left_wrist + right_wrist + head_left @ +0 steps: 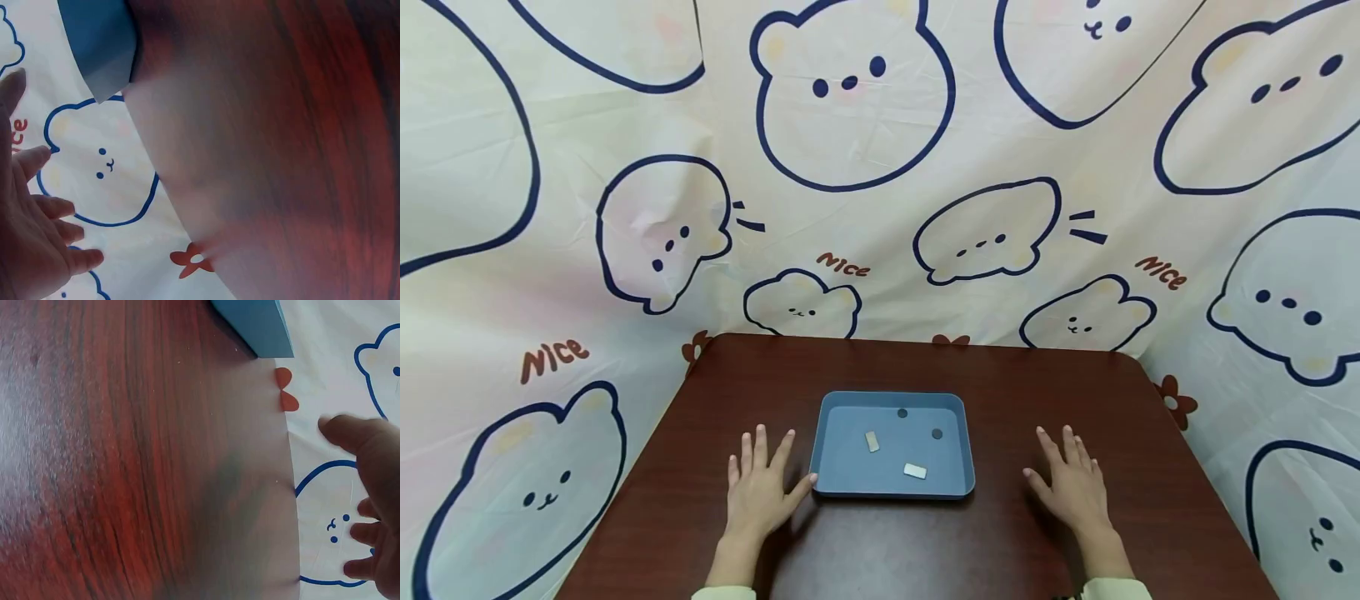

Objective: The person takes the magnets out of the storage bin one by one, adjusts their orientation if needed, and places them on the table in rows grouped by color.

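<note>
A shallow blue tray [857, 479] sits on the dark wooden table. Inside it lie two small white rectangular blocks, one [872, 442] left of the middle and one [915, 471] near the front. Two small dark grey discs are toward the back right, one [902, 413] by the far rim and one [937, 434] a bit nearer. My left hand [757, 492] is left of the tray with fingers spread, its thumb tip right at the tray's left front corner. Off to the tray's right, my right hand [1072, 487] has its fingers extended and holds nothing.
The reddish-brown table [880, 546] has its far edge behind the tray. A pale cloth [850, 217] printed with blue-outlined cartoon animals hangs behind and at both sides. In both wrist views a corner of the tray shows at the top.
</note>
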Action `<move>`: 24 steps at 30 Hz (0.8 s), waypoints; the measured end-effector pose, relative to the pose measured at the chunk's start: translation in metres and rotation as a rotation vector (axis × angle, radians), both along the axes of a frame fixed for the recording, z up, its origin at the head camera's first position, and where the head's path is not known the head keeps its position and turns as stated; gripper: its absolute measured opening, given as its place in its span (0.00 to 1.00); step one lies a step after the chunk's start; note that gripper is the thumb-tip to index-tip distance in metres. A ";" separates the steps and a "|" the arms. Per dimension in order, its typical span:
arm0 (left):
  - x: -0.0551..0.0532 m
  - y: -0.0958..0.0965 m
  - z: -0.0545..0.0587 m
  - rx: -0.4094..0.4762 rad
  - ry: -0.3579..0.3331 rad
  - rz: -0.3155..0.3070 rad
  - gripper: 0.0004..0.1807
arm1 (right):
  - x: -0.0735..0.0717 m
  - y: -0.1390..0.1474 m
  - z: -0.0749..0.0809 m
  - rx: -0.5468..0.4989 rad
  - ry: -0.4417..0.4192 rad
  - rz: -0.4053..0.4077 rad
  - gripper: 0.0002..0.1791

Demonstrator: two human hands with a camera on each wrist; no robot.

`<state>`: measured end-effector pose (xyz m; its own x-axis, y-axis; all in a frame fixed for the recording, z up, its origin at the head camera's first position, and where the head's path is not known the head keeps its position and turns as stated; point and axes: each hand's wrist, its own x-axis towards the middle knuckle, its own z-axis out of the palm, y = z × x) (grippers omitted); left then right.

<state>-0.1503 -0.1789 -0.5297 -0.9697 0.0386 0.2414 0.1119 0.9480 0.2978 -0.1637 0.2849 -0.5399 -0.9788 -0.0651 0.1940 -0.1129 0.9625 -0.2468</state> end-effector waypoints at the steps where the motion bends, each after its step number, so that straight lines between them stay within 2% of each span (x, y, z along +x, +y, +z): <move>1: 0.000 0.000 0.000 -0.005 0.007 0.001 0.39 | 0.001 -0.001 0.001 0.011 -0.004 0.005 0.36; 5: 0.001 0.002 0.002 -0.035 0.020 0.027 0.28 | 0.005 -0.005 0.006 0.026 -0.051 0.028 0.30; 9: 0.001 0.002 0.007 -0.023 -0.019 0.037 0.26 | 0.008 -0.009 0.008 -0.019 -0.101 0.013 0.29; 13: -0.001 0.001 0.016 0.106 -0.066 0.033 0.29 | 0.007 -0.014 0.008 -0.195 -0.110 -0.010 0.30; 17: 0.002 0.000 0.025 0.247 -0.122 0.028 0.33 | 0.006 -0.022 0.007 -0.396 -0.095 0.029 0.32; 24: 0.004 -0.001 0.026 0.400 -0.191 -0.003 0.36 | 0.004 -0.028 0.007 -0.601 -0.159 0.038 0.35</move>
